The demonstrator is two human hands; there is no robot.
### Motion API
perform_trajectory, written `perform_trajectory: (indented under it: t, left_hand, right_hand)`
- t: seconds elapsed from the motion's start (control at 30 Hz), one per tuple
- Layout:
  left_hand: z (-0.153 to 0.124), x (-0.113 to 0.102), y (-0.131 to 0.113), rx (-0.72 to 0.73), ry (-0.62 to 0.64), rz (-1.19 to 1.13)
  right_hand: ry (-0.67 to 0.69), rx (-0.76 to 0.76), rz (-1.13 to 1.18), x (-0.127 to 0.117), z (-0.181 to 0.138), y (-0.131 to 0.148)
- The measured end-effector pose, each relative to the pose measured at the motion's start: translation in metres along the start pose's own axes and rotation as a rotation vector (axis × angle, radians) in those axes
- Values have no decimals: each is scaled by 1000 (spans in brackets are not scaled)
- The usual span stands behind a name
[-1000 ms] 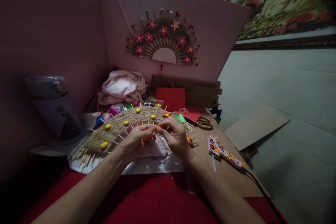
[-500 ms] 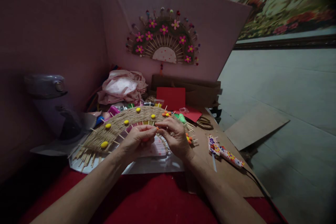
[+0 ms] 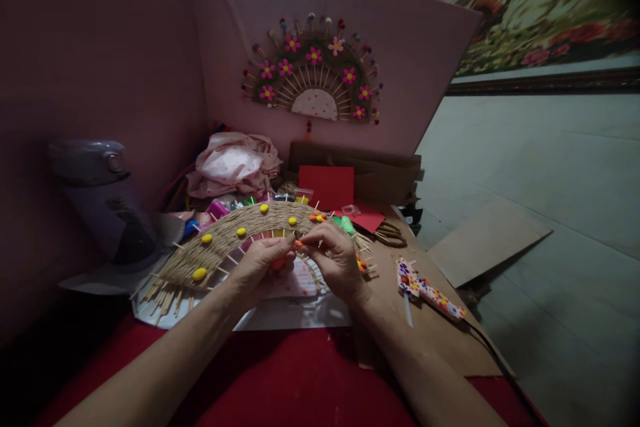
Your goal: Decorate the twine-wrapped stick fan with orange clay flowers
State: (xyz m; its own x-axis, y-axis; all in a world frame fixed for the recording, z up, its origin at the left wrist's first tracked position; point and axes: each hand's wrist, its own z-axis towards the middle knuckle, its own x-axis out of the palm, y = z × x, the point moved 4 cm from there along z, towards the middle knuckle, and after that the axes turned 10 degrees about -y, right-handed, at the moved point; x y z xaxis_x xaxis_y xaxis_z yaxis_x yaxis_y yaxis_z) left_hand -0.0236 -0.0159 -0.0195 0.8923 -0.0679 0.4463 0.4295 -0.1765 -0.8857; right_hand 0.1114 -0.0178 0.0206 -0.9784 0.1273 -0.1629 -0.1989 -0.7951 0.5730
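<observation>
Above the fan, my left hand (image 3: pixel 264 265) is closed round a lump of orange modelling clay (image 3: pixel 279 264), part of it hidden by the fingers. Between the fingertips of my right hand (image 3: pixel 331 259) is a small orange clay piece (image 3: pixel 299 244), close to my left thumb. Under both hands lies a half-round fan (image 3: pixel 227 230) of sticks wound with brown twine. Several yellow clay dots (image 3: pixel 199 274) sit on its band. An orange flower (image 3: pixel 317 217) with a yellow middle is at its upper edge, and another orange flower (image 3: pixel 361 264) shows beside my right wrist.
A flowered glue gun (image 3: pixel 430 295) with a black cord lies on cardboard (image 3: pixel 450 345) at the right. Red card (image 3: pixel 326 188) and crumpled pink cloth (image 3: pixel 231 163) are behind the fan. A tumbler (image 3: pixel 103 207) stands left. A finished flowered fan (image 3: pixel 314 73) hangs on the pink board.
The small orange piece shows more clearly between my fingertips, and my right fingers have shifted slightly on it. The fan and the other things stay in place.
</observation>
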Motion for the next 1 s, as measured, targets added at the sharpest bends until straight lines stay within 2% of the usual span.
perform_trajectory:
  t: [0.17,0.6,0.8,1.0]
  left_hand:
    - [-1,2,-2,31,51,26]
    - [-2,4,-3,28,7,9]
    - [-3,4,-4,53,20,30]
    - [-4,4,-5,50,9,19]
  right_hand:
    - [19,20,-35,0,0,-2]
    - [-8,-10,18,-2,0,-2]
    - [-1,29,-7,-2,0,-3]
    - [-7,-8,10,-2,1,0]
